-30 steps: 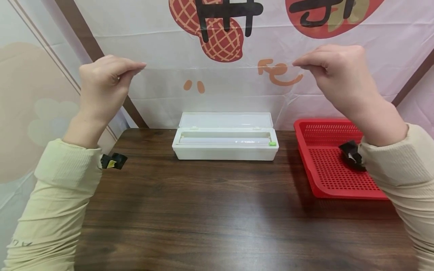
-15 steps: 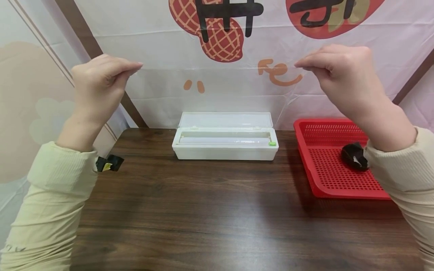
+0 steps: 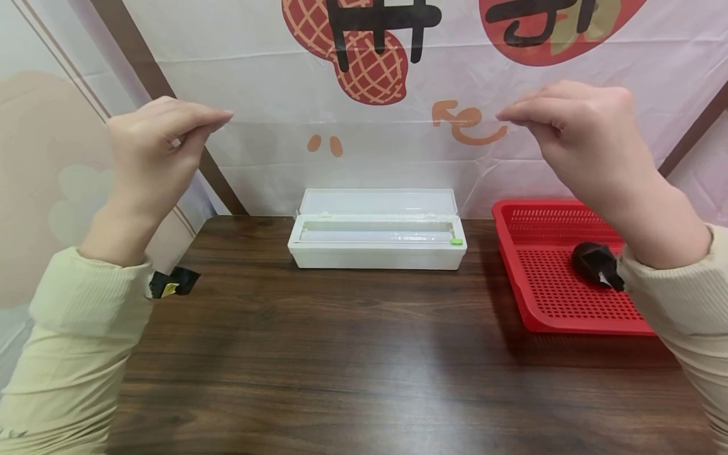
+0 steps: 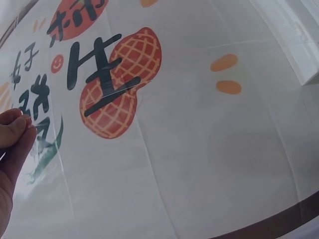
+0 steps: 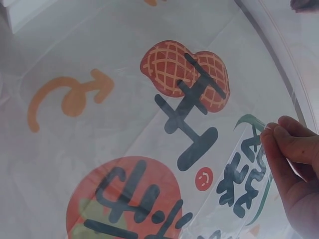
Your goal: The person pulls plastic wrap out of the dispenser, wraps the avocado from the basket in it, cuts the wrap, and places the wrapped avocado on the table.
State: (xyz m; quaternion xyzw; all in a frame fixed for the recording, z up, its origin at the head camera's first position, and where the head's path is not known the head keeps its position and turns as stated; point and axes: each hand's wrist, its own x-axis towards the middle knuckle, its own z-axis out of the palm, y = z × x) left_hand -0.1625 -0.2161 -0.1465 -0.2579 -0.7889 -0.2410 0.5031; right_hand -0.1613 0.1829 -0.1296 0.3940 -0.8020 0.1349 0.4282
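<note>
We have drawn our left hand (image 3: pixel 156 136) slightly outward and lower; it and our right hand (image 3: pixel 569 129) each pinch a top corner of the clear film sheet (image 3: pixel 364 158), stretched between them above the white dispenser box (image 3: pixel 377 243) on the table (image 3: pixel 341 354).

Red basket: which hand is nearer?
Right. The right hand is raised just above and left of the red basket, pinching the clear film. The left hand pinches the film's other corner, beyond the table's far side.
</note>
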